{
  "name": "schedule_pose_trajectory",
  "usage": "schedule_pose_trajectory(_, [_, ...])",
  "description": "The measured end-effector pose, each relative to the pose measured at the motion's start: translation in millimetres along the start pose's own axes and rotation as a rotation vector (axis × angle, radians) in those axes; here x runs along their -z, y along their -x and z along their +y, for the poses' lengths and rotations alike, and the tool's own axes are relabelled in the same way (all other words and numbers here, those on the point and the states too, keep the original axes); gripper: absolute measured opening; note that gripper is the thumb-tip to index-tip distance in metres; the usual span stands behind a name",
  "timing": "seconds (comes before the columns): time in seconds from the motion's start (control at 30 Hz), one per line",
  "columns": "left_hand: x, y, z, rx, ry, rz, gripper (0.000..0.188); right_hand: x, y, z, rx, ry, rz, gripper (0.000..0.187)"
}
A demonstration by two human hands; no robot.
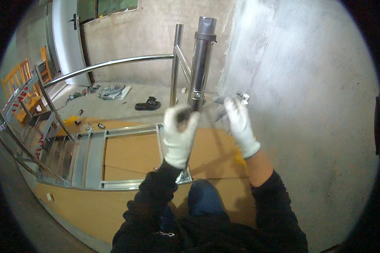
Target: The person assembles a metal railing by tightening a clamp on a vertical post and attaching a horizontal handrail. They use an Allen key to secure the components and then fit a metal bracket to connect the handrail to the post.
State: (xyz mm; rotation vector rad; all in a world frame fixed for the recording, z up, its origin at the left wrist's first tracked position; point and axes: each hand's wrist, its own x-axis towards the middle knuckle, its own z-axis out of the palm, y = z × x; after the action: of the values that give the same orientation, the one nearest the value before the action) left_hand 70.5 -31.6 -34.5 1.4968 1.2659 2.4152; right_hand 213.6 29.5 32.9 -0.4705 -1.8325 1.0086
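Both my hands wear white knit gloves. My left hand [179,133] is closed around an upright stainless steel post [200,63] topped by a grey sleeve, gripping it just below a small bolt on its side. My right hand [240,122] is raised beside the post, close to the grey plaster wall [308,105], fingers closed on a small metal fitting with a white part at its tip. The post stands on a base plate near my knee, at the corner of a metal frame [90,158].
A curved steel handrail [109,64] runs left from a second upright tube [176,63]. Brown board [131,152] lies under the frame. A black sandal [148,103], loose cables and small metal parts lie on the concrete floor. Yellow wooden chairs [23,80] stand far left.
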Motion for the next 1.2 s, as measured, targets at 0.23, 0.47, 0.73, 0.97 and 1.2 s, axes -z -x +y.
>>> schedule_pose_trajectory(0.23, [15.9,27.2,20.7,0.308,0.067,-0.406,0.020,-36.0,36.3,5.6,0.060,0.264,-0.157,0.056])
schedule_pose_trajectory(0.47, [32.5,10.9,36.5,0.396,0.230,-0.340,0.014,-28.3,48.8,-8.3,-0.170,-0.037,-0.232,0.042])
schedule_pose_trajectory(0.73, [36.6,-24.9,29.2,0.070,0.234,-0.455,0.014,-9.5,25.1,-17.3,-0.225,0.066,-0.432,0.019])
schedule_pose_trajectory(0.97, [33.8,-38.1,25.4,-0.156,0.178,-0.364,0.013,-7.3,7.9,-50.8,-0.378,0.017,-0.378,0.019])
schedule_pose_trajectory(1.2, [22.5,-54.3,4.5,0.181,0.403,-0.193,0.050,-14.0,-6.4,-22.7,0.057,0.191,-0.082,0.018])
